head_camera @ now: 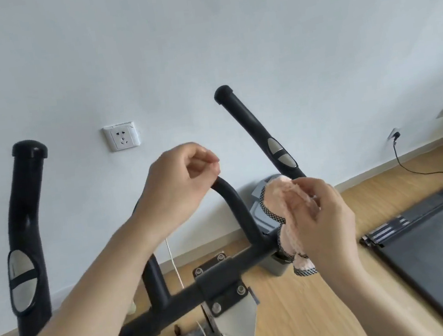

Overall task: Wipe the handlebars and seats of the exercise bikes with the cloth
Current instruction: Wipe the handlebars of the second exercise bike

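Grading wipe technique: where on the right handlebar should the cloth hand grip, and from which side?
Probably the right handlebar just below its silver pad, with the cloth wrapped round from the near right, where the right hand holds it. The bar is a round tube slanting up to a free capped end, so the grip can slide up.
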